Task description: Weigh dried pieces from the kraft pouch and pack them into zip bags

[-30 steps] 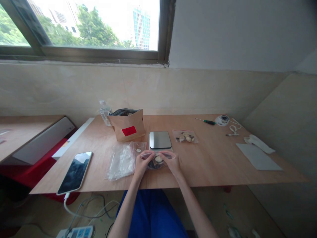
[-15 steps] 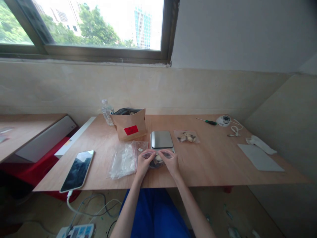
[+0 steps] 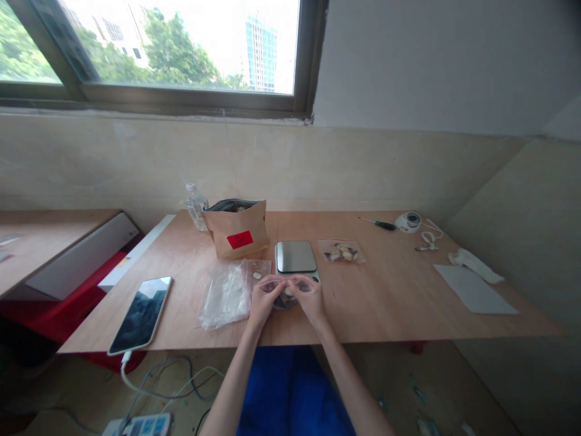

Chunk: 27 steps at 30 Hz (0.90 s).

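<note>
Both of my hands are close together at the table's front, pinching the top edge of a small clear zip bag [image 3: 285,300]. Pale and dark chunks, perhaps shells, fill its lower part, partly hidden behind my fingers. My left hand [image 3: 264,301] grips the bag's left side, and my right hand [image 3: 311,300] grips its right side. Just behind them sits a flat steel-topped digital scale [image 3: 296,257]. A crumpled clear plastic bag [image 3: 229,295] lies against my left hand. A second clear bag of pale chunks [image 3: 341,251] lies right of the scale.
A kraft paper pouch [image 3: 236,233] with a red label stands behind, beside a water bottle [image 3: 196,207]. A smartphone [image 3: 140,315] lies on the wooden table [image 3: 399,290] with its cable attached. A screwdriver [image 3: 379,225], white dome device [image 3: 407,222] and grey sheet [image 3: 474,289] lie right.
My hands have drawn slightly closer over the small bag, covering more of it. The whole view has shifted a little as my head moved.
</note>
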Tool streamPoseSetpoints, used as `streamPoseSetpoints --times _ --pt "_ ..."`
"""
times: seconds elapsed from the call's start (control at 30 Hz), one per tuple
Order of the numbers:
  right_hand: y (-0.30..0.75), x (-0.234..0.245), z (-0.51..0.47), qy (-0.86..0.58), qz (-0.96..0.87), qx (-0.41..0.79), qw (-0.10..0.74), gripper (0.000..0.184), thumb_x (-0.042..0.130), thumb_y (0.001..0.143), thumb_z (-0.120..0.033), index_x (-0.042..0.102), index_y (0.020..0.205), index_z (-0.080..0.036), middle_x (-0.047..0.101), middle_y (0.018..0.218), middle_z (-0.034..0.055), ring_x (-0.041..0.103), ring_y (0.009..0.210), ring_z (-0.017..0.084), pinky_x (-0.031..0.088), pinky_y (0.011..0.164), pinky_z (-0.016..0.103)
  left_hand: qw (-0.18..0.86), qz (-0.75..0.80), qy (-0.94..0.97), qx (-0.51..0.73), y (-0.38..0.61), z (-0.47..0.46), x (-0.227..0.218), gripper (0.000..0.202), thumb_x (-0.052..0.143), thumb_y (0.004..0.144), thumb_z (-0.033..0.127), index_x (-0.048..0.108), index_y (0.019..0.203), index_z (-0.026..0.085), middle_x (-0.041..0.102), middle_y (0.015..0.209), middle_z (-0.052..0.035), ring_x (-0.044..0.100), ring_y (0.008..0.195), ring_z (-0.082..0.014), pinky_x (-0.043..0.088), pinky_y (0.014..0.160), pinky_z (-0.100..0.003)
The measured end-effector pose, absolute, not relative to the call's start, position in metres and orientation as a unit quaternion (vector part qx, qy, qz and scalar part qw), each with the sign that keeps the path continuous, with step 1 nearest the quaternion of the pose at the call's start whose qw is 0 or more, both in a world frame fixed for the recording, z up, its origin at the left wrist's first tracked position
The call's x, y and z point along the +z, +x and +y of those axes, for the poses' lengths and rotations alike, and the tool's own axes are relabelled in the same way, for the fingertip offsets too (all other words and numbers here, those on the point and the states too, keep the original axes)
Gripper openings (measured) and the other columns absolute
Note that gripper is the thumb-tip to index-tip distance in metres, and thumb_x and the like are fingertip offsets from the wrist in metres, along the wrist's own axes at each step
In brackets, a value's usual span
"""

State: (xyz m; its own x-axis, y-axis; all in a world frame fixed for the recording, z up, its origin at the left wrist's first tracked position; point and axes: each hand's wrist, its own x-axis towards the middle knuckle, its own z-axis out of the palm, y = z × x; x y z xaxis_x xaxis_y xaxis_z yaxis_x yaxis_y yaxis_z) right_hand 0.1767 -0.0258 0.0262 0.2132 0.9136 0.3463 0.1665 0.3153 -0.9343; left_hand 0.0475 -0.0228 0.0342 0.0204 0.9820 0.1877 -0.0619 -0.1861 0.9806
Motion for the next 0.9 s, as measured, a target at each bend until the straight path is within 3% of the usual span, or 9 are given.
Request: streamPoseSetpoints --times 0.43,0.6,0.77,0.9 --pt "0.182 0.026 -0.026 -0.492 -0.526 0.327 0.611 0.016 0.064 0.075 -0.033 0.071 0.069 -0.02 0.07 0.073 0.0041 0.064 0.073 0.019 0.051 0.07 0.03 0.47 0.46 0.51 0.554 0.044 -0.023 0.032 0.019 0.07 0.07 0.033 0.07 0.07 0.015 0.068 0.071 -0.0038 0.061 0.071 -0.0168 0.047 0.068 -0.025" --pt "0.19 0.028 -0.027 -0.5 -0.556 0.326 0.578 0.027 0.054 0.083 -0.039 0.073 0.08 -0.021 0.071 0.08 0.0058 0.065 0.079 0.021 0.051 0.073 0.032 0.468 0.458 0.51 0.558 0.043 -0.022 0.03 0.025 0.067 0.072 0.039 0.072 0.075 0.014 0.068 0.073 -0.0045 0.061 0.071 -0.0177 0.047 0.067 -0.026" --pt "0.194 0.024 -0.027 -0.512 -0.561 0.297 0.578 0.033 0.05 0.085 -0.044 0.072 0.078 -0.021 0.07 0.079 0.006 0.065 0.078 0.021 0.051 0.072 0.031 0.489 0.449 0.509 0.548 0.042 -0.02 0.025 0.034 0.061 0.076 0.046 0.073 0.076 0.013 0.07 0.076 -0.0063 0.062 0.072 -0.0186 0.047 0.066 -0.026" --pt "0.197 0.02 -0.027 -0.494 -0.567 0.348 0.56 0.04 0.045 0.087 -0.051 0.072 0.093 -0.022 0.071 0.092 0.0074 0.066 0.088 0.023 0.051 0.078 0.032 0.498 0.474 0.463 0.559 0.042 -0.02 0.024 0.047 0.05 0.081 0.054 0.072 0.073 0.013 0.07 0.07 -0.0064 0.063 0.066 -0.018 0.048 0.064 -0.027"
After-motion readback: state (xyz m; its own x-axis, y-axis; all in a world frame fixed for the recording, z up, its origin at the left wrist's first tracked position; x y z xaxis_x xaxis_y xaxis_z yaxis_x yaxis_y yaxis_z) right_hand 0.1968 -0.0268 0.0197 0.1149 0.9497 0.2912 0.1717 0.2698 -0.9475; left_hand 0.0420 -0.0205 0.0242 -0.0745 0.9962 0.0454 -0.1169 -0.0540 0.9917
